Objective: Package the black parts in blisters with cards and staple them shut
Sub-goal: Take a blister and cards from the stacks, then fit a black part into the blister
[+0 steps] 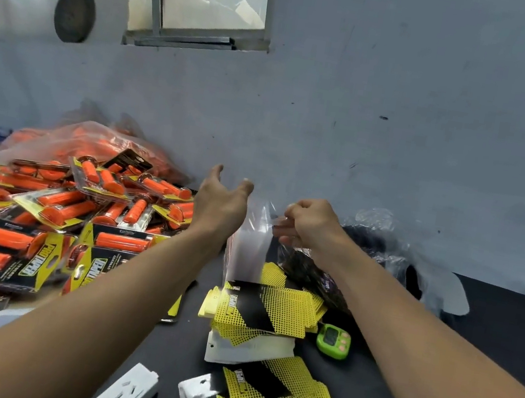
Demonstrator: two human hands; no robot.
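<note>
Head view: nearest you, yellow-and-black cards [270, 308] lie fanned on the dark counter [185, 342]. Beyond them, clear blisters [247, 241] stand upright between your hands. Your left hand [220, 205] hovers with fingers spread; your right hand [311, 222] pinches clear plastic [277, 224]. Black parts [367, 247] sit bagged just behind it.

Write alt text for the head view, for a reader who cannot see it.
Two bare arms reach over a dark table: the right hand pinches the top of an upright stack of clear blisters while the open left hand hovers beside it. Yellow-and-black cards lie nearer, packaged orange grips are heaped left, a bag of black parts behind.
</note>
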